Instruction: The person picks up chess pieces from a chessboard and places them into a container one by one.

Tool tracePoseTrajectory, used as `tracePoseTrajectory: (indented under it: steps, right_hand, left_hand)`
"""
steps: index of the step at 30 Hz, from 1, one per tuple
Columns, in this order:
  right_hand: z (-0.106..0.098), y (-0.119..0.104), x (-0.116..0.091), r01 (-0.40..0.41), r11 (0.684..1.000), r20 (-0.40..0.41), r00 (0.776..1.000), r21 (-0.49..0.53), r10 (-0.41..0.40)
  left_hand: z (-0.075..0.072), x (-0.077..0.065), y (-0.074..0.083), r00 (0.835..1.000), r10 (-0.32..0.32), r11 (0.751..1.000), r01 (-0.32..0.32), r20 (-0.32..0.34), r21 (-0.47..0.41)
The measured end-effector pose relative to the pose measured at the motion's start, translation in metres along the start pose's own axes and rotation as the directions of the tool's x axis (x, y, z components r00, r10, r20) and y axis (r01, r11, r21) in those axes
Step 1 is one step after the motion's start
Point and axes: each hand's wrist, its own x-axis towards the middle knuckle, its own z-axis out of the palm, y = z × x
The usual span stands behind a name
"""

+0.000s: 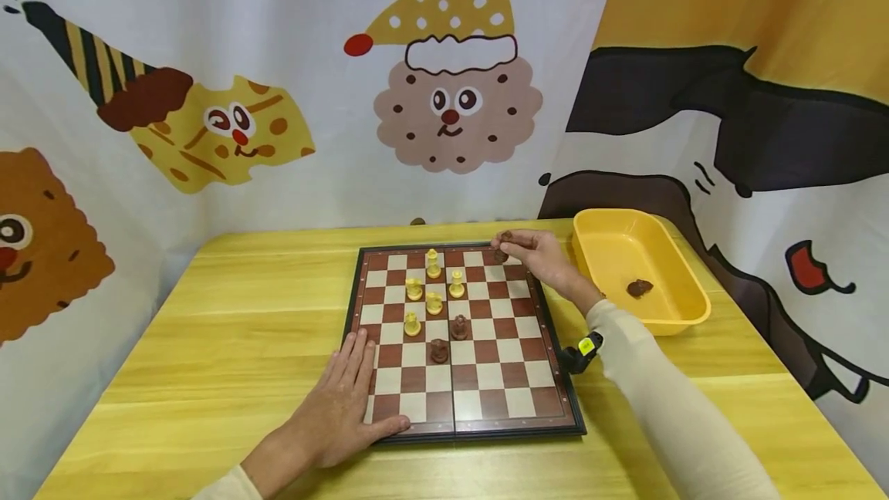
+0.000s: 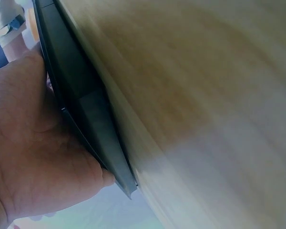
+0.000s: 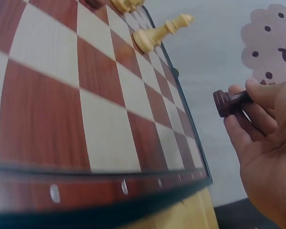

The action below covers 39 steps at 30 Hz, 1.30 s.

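Note:
A brown-and-white chessboard (image 1: pixel 514 403) lies on the table. My left hand (image 1: pixel 340 400) rests on its near left corner, fingers straight and thumb along the near edge. Over the far right squares, my right hand (image 1: pixel 549 259) pinches a dark brown chess piece (image 3: pixel 231 102) by its upper part. The base of that piece shows, but the fingers partly hide its top. Several cream pieces stand on the far half of the board, among them a tall one (image 1: pixel 433 262) at the back. Two brown pieces, one farther (image 1: pixel 459 327) and one nearer (image 1: pixel 439 350), stand around the middle.
A yellow plastic tray (image 1: pixel 684 272) stands right of the board, with a brown piece (image 1: pixel 639 288) lying in it. The wooden table (image 1: pixel 208 361) meets a cartoon-printed curtain (image 1: pixel 333 199) at the back. A black wrist device (image 1: pixel 582 353) sits at the right sleeve.

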Motion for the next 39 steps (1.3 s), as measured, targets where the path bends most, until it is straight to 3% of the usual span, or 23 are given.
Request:
tracePoseTrajectory:
  steps: [7,15,24,29,35,39]
  right_hand:
    - [-0.025,-0.002,-0.010,-0.052,0.997,-0.032,0.998,-0.057,0.050]
    - [-0.067,-0.001,-0.025,-0.086,0.995,-0.084,0.993,-0.056,0.081]
    - [-0.115,0.004,-0.049,-0.118,0.984,-0.190,0.978,-0.134,0.091]
    - [-0.139,0.008,-0.063,-0.118,0.986,-0.246,0.965,-0.121,0.086]
    - [-0.159,0.009,-0.073,-0.163,0.978,-0.268,0.956,-0.133,0.123]
    - [-0.163,0.010,-0.075,-0.150,0.982,-0.264,0.958,-0.117,0.115]
  left_hand:
    - [0.001,0.000,0.000,1.000,-0.001,1.000,0.001,-0.005,0.002]
    - [0.002,-0.002,-0.001,1.000,0.007,1.000,-0.007,-0.021,0.012]
    - [0.002,0.000,-0.001,1.000,0.016,1.000,-0.016,-0.026,0.016]
    - [0.003,-0.001,0.000,1.000,0.019,1.000,-0.019,-0.019,0.006]
    - [0.000,0.000,0.001,1.000,0.004,1.000,-0.004,0.002,0.018]
    - [0.000,0.000,0.000,1.000,0.006,1.000,-0.006,0.004,0.017]
